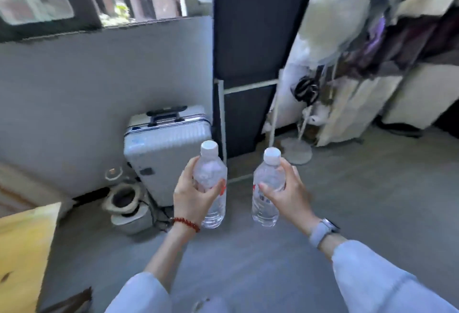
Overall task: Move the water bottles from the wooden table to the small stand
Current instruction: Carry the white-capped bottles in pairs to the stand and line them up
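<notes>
Two bottles [211, 188] [267, 191] are gripped upright, one per hand [191, 196] [288, 196], beside the suitcase [164, 148]: the carrying step. The stand, unseen here, must be found next.

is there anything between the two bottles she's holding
No. In the head view the left bottle in the left hand and the right bottle in the right hand have only bare grey floor showing between them.

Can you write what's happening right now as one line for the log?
left hand: holding water bottle upright | right hand: holding second water bottle upright | both above floor, near suitcase | stand: not seen
</notes>
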Available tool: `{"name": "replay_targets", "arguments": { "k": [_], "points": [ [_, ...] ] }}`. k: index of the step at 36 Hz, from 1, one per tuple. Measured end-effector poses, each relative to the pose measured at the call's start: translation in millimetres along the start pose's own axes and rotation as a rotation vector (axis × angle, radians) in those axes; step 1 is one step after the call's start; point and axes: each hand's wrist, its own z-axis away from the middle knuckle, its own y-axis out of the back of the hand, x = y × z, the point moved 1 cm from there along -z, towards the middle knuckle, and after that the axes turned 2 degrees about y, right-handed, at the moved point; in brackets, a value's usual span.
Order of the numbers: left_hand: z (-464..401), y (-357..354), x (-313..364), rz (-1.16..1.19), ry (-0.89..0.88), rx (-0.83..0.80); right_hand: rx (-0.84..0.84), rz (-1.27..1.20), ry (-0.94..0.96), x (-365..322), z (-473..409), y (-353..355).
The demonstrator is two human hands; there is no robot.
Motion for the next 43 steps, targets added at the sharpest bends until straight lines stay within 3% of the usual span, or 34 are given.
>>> {"name": "replay_targets", "arguments": {
  "k": [13,26,32,43],
  "points": [
    [-46.7,-358.3,165.3,-0.005,-0.361,-0.575,0.493,0.107,-0.343,203.4,-61.7,253.5],
    [-34.3,-711.0,322.6,0.045,-0.515,-0.997,0.819,0.141,-0.62,392.8,-115.7,489.3],
    [7.5,-865.6,377.1,0.023,-0.588,-1.105,0.905,0.139,-0.711,505.1,-120.7,587.8],
    [85.5,-1133.6,517.1,0.05,-0.605,-1.125,0.946,0.132,-0.77,689.4,-142.4,815.7]
  ]
}}
